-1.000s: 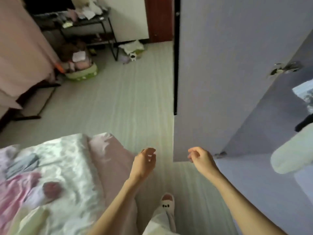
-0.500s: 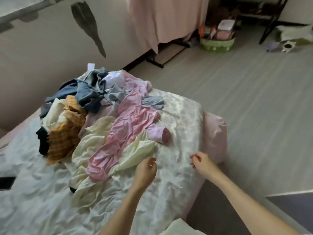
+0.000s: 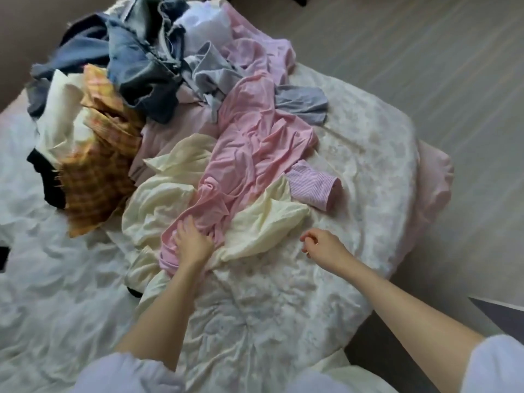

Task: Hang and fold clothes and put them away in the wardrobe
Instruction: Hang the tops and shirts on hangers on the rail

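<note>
The left hand (image 3: 192, 243) lay on the near end of a pink garment (image 3: 249, 154), fingers curled into its folds. The right hand (image 3: 320, 245) hovered over the bed (image 3: 354, 154), loosely curled and holding nothing. The garment topped a clothes pile (image 3: 119, 103), across a cream one (image 3: 161, 194).

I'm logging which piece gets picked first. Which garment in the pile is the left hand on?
The pink garment: the left hand grips its near end. The cream garment lies beneath it, the other clothes farther back.
</note>
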The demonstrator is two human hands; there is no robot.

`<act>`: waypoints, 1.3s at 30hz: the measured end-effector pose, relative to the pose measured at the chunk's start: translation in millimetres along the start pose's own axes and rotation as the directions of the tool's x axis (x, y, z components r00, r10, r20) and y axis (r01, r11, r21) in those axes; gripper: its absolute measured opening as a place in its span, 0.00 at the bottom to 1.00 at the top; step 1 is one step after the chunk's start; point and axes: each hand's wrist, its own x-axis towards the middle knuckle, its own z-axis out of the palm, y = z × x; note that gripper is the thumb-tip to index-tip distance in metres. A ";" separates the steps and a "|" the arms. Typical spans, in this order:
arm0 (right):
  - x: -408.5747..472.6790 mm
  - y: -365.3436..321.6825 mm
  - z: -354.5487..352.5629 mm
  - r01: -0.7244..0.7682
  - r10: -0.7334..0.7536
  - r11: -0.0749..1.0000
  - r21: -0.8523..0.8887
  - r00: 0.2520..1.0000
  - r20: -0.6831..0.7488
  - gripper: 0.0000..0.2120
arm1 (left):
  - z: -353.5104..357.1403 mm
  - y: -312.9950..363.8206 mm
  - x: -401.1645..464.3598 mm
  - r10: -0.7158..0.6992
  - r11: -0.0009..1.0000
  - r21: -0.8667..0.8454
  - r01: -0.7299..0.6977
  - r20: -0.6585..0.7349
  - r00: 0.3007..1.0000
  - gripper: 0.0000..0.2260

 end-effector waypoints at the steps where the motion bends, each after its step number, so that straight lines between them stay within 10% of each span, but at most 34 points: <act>1: 6.3 -2.7 3.4 -0.006 0.006 1.000 -0.009 1.000 0.013 0.09 | -1.1 -5.4 12.6 -0.026 0.999 0.021 0.026 0.005 1.000 0.33; 5: 15.8 -10.3 9.8 -0.004 0.004 1.000 -0.010 0.999 0.036 0.09 | 2.4 -20.6 39.9 -0.079 0.985 0.159 0.069 0.054 0.995 0.37; 8: 17.6 -12.5 8.8 -0.008 0.008 1.000 -0.003 0.999 0.033 0.09 | 9.3 -23.8 50.6 -0.060 0.982 0.177 0.061 -0.015 0.998 0.22; 13: 4.8 -10.5 -2.6 -0.034 0.033 0.994 0.103 0.999 0.008 0.09 | 18.5 6.1 1.9 0.313 0.943 -0.083 -0.321 -0.094 0.945 0.05; 22: -57.3 1.6 -29.1 -0.142 0.161 0.641 0.754 0.986 0.049 0.14 | 45.9 86.2 -173.0 0.897 0.422 -0.282 -0.862 -0.009 0.442 0.09; 25: -83.5 32.8 -44.0 -0.107 0.346 0.677 0.728 0.919 -0.186 0.16 | 47.9 105.9 -205.3 0.950 0.303 -0.317 -0.899 0.030 0.310 0.12; 32: -192.5 100.0 -99.9 0.033 0.090 0.928 0.372 0.947 -0.309 0.12 | 68.2 149.8 -251.2 0.931 0.339 -0.275 -0.900 -0.038 0.362 0.22; 39: -325.7 198.4 -142.6 0.054 0.055 0.969 0.241 0.904 -0.423 0.05 | 121.3 228.8 -374.6 0.919 0.062 -0.457 -0.888 0.373 -0.128 0.30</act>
